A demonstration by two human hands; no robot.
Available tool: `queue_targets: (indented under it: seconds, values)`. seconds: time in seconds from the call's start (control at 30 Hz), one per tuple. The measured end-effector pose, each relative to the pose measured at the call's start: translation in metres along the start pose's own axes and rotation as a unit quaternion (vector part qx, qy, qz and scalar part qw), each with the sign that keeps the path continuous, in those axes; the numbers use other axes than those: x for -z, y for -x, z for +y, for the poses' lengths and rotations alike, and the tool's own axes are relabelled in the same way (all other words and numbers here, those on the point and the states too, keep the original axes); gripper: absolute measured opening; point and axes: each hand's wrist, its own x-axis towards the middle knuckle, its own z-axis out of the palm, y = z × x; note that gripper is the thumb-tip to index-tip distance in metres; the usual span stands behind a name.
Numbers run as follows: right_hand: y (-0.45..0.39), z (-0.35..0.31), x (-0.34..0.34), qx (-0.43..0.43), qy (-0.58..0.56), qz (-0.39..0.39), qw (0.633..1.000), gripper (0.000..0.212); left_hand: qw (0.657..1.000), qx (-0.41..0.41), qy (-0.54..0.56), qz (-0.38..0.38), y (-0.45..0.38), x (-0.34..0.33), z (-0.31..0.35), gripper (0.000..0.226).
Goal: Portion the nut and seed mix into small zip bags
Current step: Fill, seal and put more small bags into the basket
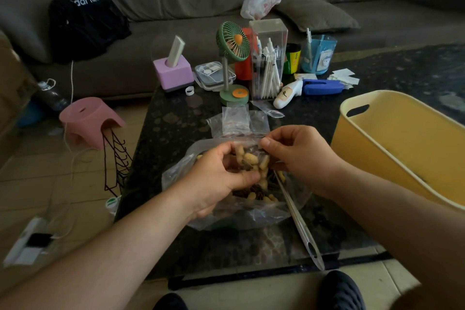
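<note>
A large clear plastic bag point(181, 173) of peanuts in shell and dark seeds point(251, 191) lies on the dark table. Above it I hold a small clear zip bag point(247, 145) partly filled with peanuts. My left hand point(219, 176) grips the small bag's left side, with nuts against its fingers. My right hand point(299, 156) pinches the bag's top right edge between thumb and forefinger. A metal spoon point(299, 224) leans in the big bag, its handle pointing toward me. Empty small zip bags point(239, 118) lie just behind.
A yellow plastic tub point(392, 143) stands at the right. At the table's far end are a green desk fan point(232, 45), a clear pen box point(268, 58), a purple holder point(173, 70), cups and a blue tool point(323, 87). A sofa lies behind; a pink stool point(88, 118) stands left.
</note>
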Motion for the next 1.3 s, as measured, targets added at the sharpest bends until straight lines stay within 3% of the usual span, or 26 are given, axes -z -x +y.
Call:
queue_targets:
  seconds: [0.1, 0.2, 0.33, 0.7, 0.97, 1.3]
  values:
    - [0.000, -0.004, 0.004, 0.015, 0.039, 0.006, 0.999, 0.011, 1.000, -0.002, 0.025, 0.015, 0.000, 0.000, 0.004, 0.033]
    - [0.000, -0.006, 0.009, 0.014, 0.058, 0.004, 0.998, 0.013, 0.996, -0.027, 0.019, 0.078, -0.002, 0.002, 0.005, 0.008]
    - [0.000, -0.004, 0.011, 0.002, 0.059, -0.003, 0.998, 0.012, 0.993, -0.052, -0.016, 0.102, -0.001, 0.000, 0.004, 0.010]
    - [0.007, -0.004, 0.009, -0.046, -0.032, -0.028, 0.998, 0.019, 0.990, -0.066, 0.044, 0.116, 0.003, -0.011, 0.008, 0.009]
    - [0.013, -0.003, 0.011, -0.024, -0.053, -0.034, 0.998, 0.010, 0.983, -0.048, 0.101, 0.148, 0.001, -0.013, 0.008, 0.014]
    - [0.014, -0.003, 0.011, 0.003, -0.048, -0.023, 0.999, 0.010, 0.985, -0.039, 0.128, 0.106, 0.006, -0.015, 0.014, 0.017]
